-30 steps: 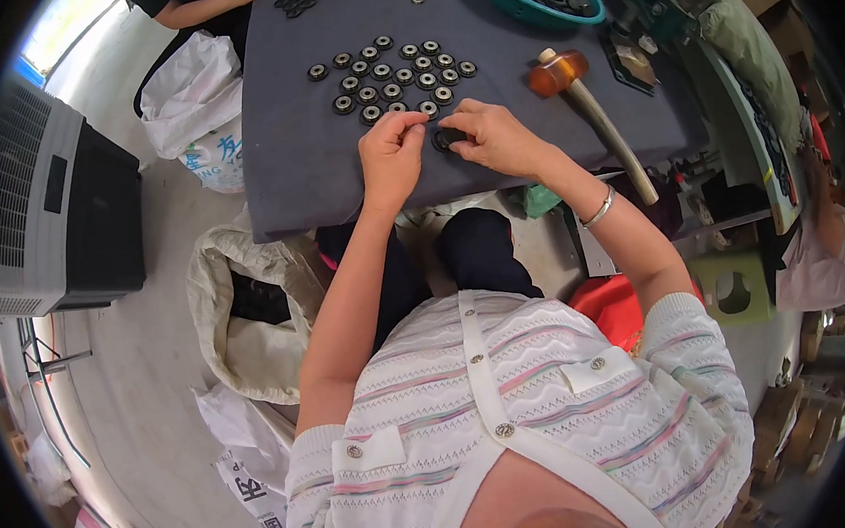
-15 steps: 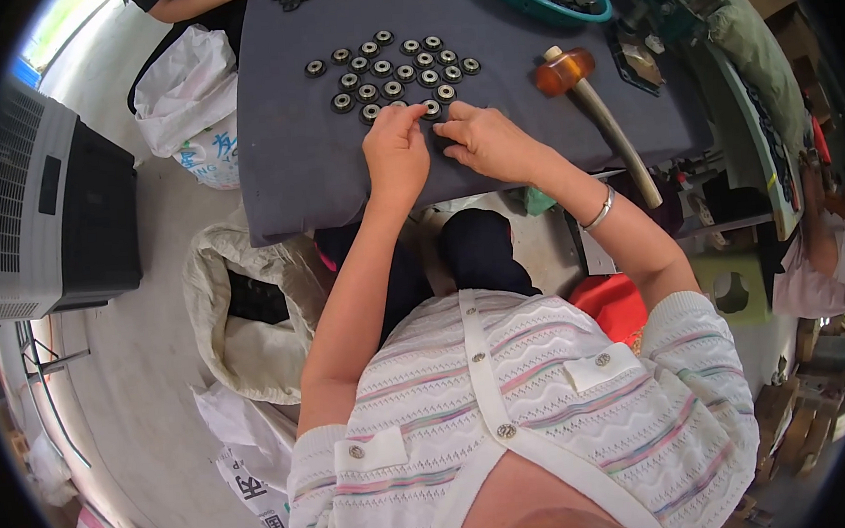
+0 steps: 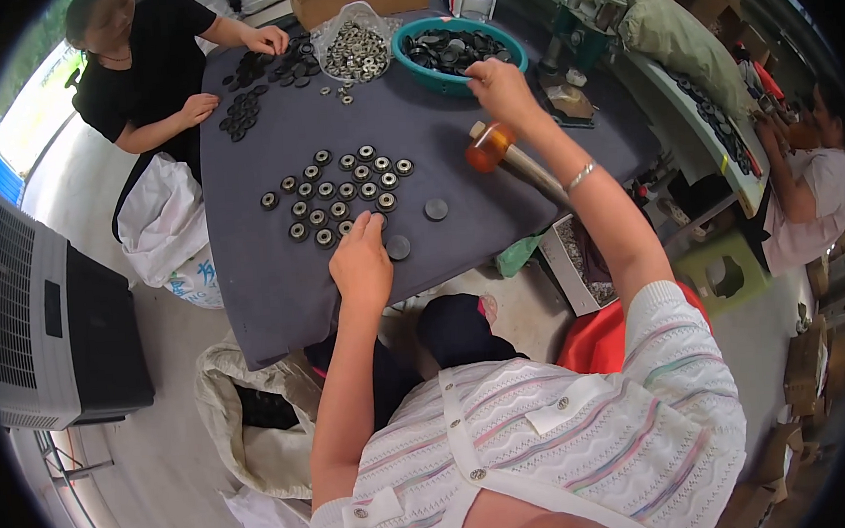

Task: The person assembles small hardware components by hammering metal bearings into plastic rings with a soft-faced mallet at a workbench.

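Note:
My left hand (image 3: 361, 266) is over the near part of the grey-covered table, its fingers closed about a round black piece at the near edge of a group. That group is several black discs with metal ringed centres (image 3: 339, 210), lying flat and spread out. Just right of my left hand lie two plain dark discs, one (image 3: 398, 248) nearer and one (image 3: 436, 209) farther off. At the rim of a teal basket (image 3: 450, 87) filled with dark discs (image 3: 443, 48), my right hand (image 3: 506, 89) reaches in with bent, closed fingers; what they pinch is hidden.
A mallet (image 3: 493, 147) with an amber head lies beneath my right forearm. Behind are a bag of small metal rings (image 3: 357, 50) and a green press (image 3: 587, 22). At the far left, a co-worker's hand (image 3: 267, 39) rests by black discs. An open sack (image 3: 257, 410) stands below.
My right hand has gone from beside my left hand to the far basket. Two plain discs now show on the table. The view has tilted up, bringing a co-worker into sight.

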`<state>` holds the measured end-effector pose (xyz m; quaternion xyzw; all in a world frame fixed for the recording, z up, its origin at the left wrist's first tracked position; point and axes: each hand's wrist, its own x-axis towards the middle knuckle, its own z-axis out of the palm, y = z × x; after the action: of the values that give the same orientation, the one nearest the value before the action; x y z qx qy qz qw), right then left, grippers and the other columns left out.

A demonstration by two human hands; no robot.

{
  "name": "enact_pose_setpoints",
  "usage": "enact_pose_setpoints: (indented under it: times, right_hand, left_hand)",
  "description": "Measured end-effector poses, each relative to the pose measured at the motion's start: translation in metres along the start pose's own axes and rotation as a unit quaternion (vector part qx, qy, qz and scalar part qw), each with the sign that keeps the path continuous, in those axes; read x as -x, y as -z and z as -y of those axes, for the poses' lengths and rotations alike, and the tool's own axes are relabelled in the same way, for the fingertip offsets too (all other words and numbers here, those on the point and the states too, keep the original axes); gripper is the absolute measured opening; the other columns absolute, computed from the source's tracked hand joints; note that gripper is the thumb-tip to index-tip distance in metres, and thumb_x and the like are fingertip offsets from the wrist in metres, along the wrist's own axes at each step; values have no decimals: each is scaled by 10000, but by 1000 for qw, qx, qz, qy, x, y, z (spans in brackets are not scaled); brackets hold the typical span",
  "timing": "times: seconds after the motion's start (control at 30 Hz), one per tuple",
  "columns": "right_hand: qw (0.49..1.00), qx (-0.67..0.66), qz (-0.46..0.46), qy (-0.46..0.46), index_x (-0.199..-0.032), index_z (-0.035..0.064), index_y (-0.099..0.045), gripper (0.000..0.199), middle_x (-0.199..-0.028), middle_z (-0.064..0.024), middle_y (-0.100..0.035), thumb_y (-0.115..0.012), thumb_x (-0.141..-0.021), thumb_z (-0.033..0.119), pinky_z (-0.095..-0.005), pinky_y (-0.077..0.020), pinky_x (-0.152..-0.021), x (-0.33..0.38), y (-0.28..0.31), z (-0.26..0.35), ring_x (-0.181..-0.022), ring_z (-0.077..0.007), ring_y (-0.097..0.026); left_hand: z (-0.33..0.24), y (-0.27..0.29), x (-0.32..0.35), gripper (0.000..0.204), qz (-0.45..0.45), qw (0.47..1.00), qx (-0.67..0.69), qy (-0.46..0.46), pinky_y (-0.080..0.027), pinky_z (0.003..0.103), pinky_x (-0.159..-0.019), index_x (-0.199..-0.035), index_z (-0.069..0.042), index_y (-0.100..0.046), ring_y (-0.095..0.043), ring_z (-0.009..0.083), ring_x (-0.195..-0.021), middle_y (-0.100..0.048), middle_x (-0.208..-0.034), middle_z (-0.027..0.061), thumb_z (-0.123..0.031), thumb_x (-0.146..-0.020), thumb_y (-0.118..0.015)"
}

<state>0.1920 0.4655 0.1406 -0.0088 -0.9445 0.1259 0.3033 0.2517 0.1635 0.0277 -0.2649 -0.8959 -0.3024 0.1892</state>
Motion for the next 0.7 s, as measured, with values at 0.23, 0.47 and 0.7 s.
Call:
enact_pose_setpoints:
  times: [0.23, 0.47, 0.7]
  right_hand:
    - [958, 185, 185, -121, -957, 97, -709, 243, -977, -140, -678, -670, -754, 223, -414, -503, -823, -71, -45, -72, -937, -325, -638]
    - [947, 243, 209, -20, -899, -11, -689, 198, -952, -237, -651, -606, -732, 56, -430, -508, -811, -94, -58, -82, -917, -369, -636]
    - [997, 37, 55, 42, -1002, 38, -646, 246, -863, -187, -649, -528, -786, 37, -418, -509, -699, -50, -22, -45, -787, -342, -641]
  left_hand:
    - [-1, 3, -1, 251, -15, 998, 61, -19, -504, 385, -750, -1014, -71, -633, -623, 278, -906, -637, -1049, 78, -38, -765, -626]
    - [-1, 4, -5, 229, -23, 995, 90, -25, -504, 378, -703, -968, -81, -652, -624, 261, -843, -644, -994, 49, -35, -745, -640]
    - [0, -4, -4, 237, -34, 997, 63, -40, -509, 376, -699, -983, -93, -663, -625, 257, -818, -656, -1032, 46, -48, -753, -631]
